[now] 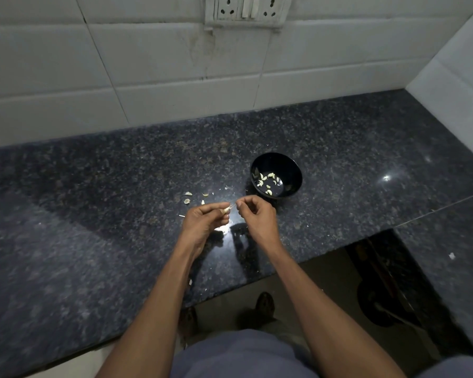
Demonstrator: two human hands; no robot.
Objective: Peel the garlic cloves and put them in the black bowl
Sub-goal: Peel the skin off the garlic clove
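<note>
Peeling is the step in hand: my left hand [205, 218] pinches a garlic clove [225, 210] between curled fingers, just short of the black bowl [276, 179], while my right hand [253, 211] nips a thin strip of skin [232, 205] and draws it off the tip. Several peeled cloves [266, 181] already lie in that bowl. Next, I judge, the skin must come clean away — then a short reach to the bowl to drop the clove in. Husk scraps [187, 201] dot the dark granite counter [93, 214] near the bowl; white wall tiles [148, 64] and a socket plate [246, 9] rise well beyond it.
</note>
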